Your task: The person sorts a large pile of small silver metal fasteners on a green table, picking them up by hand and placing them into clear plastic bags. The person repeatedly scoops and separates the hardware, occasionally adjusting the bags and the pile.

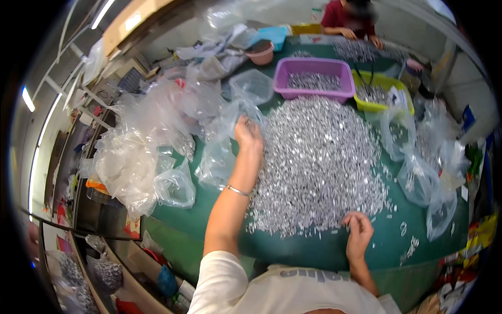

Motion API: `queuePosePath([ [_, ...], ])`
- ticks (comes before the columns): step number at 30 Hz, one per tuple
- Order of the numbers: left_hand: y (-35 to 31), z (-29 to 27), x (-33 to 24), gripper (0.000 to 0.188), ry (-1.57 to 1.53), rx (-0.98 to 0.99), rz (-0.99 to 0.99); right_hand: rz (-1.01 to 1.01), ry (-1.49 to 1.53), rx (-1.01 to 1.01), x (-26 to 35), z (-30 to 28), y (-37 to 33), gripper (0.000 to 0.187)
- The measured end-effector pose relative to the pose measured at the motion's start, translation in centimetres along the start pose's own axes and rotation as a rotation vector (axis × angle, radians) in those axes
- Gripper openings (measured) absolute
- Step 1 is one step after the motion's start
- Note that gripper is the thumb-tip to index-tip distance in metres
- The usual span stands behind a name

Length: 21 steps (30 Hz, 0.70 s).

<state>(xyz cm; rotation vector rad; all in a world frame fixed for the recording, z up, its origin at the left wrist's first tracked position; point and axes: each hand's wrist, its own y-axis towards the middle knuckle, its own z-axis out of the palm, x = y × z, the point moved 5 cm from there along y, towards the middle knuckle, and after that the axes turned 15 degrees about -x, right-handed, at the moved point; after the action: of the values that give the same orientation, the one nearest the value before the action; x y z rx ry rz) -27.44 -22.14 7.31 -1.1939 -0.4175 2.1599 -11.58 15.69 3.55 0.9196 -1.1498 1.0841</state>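
A wide heap of small silvery metal pieces (319, 162) covers the middle of the green table (293, 254). My left hand (248, 133) reaches over its left side, at the mouth of a clear plastic bag (238, 112). The fingers there are curled in, and what they hold is hidden. At the heap's near right edge is my right hand (359, 227), fingers bent and thumb and fingertips pressed together. Anything in that pinch is too small to make out. A few loose pieces (413, 246) lie to its right.
Behind the heap stand a purple basin (314, 62) and a yellow-green basket (384, 89), both holding metal pieces. Clear bags crowd the left (130, 162) and right (426, 183). A pink bowl (260, 54) sits farther back. Across the table, a person in dark red (334, 18) handles more pieces.
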Motion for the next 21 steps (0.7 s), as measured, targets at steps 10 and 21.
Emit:
queuePosePath([
  [10,-19.0,-14.8,4.4,0.028,1.233,1.191,0.936,-0.257,-0.530,0.184,0.5,-2.6,0.6,0.017],
  [21,-20.0,-21.2,7.9,0.040,1.450,1.287,1.192,-0.723,-1.006,0.643,-1.0,3.0,-3.3,0.050],
])
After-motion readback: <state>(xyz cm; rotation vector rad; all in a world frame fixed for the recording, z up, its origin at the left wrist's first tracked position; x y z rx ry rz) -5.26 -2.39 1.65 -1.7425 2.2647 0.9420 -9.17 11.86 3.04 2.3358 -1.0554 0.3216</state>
